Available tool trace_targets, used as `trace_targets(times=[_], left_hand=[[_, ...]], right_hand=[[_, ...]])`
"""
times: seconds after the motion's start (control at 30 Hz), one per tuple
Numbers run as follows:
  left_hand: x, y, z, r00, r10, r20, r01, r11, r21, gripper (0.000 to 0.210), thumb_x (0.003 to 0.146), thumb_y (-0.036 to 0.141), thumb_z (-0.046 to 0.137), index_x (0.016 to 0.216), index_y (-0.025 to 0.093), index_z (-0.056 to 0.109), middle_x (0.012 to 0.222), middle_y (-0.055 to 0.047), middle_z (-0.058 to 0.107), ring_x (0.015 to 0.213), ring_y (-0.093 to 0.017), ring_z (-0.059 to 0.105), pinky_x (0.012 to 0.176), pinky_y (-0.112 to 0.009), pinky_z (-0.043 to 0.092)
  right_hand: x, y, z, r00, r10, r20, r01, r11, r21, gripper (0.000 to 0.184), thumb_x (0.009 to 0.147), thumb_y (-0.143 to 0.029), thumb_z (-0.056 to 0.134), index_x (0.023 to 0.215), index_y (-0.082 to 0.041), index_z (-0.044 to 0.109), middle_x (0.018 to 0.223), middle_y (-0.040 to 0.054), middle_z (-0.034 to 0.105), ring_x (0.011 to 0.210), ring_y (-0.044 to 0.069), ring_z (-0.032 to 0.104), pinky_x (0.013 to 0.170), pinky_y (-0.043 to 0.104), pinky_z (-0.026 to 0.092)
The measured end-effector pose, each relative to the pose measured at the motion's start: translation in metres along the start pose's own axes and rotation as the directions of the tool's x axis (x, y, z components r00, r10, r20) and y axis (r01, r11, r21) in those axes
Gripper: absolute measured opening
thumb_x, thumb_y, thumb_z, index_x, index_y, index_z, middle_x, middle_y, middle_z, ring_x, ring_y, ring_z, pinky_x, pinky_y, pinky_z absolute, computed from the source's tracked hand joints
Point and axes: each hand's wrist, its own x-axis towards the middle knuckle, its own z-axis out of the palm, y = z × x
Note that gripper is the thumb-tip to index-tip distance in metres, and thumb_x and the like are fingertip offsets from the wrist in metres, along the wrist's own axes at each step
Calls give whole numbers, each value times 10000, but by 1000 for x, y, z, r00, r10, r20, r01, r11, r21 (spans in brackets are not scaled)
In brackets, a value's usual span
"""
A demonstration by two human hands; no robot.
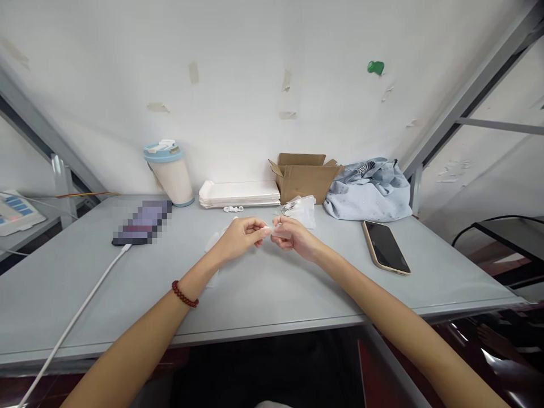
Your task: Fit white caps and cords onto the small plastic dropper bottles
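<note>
Above the middle of the table, my left hand (241, 238) is closed in a pinch on a small white piece (267, 228), its kind too small to make out. Close beside it, my right hand (297, 237) has its fingers curled together at the same spot; what they grip, if anything, is mostly hidden. Several small white ring-like pieces (233, 209) lie just behind my left hand. A clear plastic bag (305, 212) with small white and metallic bits sits behind my right hand. Partly under my left wrist is some thin translucent plastic (212, 245).
At the back stand a cream cup with a blue lid (172, 175), a stack of white flat sheets or envelopes (240, 194), an open cardboard box (306, 180) and a light blue cloth (369, 192). A phone (386, 247) lies right; a cabled, blurred-out device (142, 222) lies left.
</note>
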Motion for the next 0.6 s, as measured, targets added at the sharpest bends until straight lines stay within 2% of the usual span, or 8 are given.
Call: trace_targets(times=[0.1, 0.23, 0.33, 0.47, 0.6], left_hand=[[1, 0, -2, 997, -33, -72, 31, 999, -17, 373, 750, 520, 642, 815, 152, 635, 656, -9, 613, 614, -154, 583, 645, -297, 489], [3, -3, -4, 987, -21, -159, 14, 999, -49, 385, 711, 512, 685, 828, 149, 637, 687, -15, 623, 616, -150, 583, 628, -291, 500], [5, -6, -4, 983, -14, -183, 2, 998, -65, 371, 738, 511, 655, 804, 146, 640, 684, -18, 621, 614, -149, 583, 613, -282, 498], [6, -8, -5, 978, -13, -210, -2, 997, -74, 410, 781, 547, 590, 681, 150, 610, 621, -12, 588, 577, -144, 570, 605, -281, 500], [3, -3, -9, 977, -8, -215, -12, 996, -92, 442, 794, 571, 563, 745, 139, 643, 704, -39, 624, 609, -147, 578, 615, -286, 508]], right_hand=[[1, 0, 0, 992, -82, -95, 77, 995, -57, 212, 718, -326, 613, 804, -208, 460, 591, -51, 503, 465, 71, 364, 446, 199, 230], [3, 0, -3, 963, -196, -185, 165, 971, -172, 320, 703, -419, 685, 867, -164, 585, 668, -16, 570, 510, 81, 450, 469, 223, 331], [3, 2, -4, 943, -269, -198, 226, 950, -217, 360, 681, -410, 711, 914, -149, 627, 704, 14, 633, 535, 93, 491, 493, 239, 380], [3, 6, -2, 933, -322, -159, 286, 934, -214, 337, 656, -370, 735, 906, -161, 649, 691, 16, 666, 522, 101, 515, 512, 259, 419], [2, 7, -1, 923, -335, -190, 304, 937, -173, 331, 667, -373, 730, 910, -164, 647, 726, 30, 682, 554, 111, 542, 513, 258, 427]])
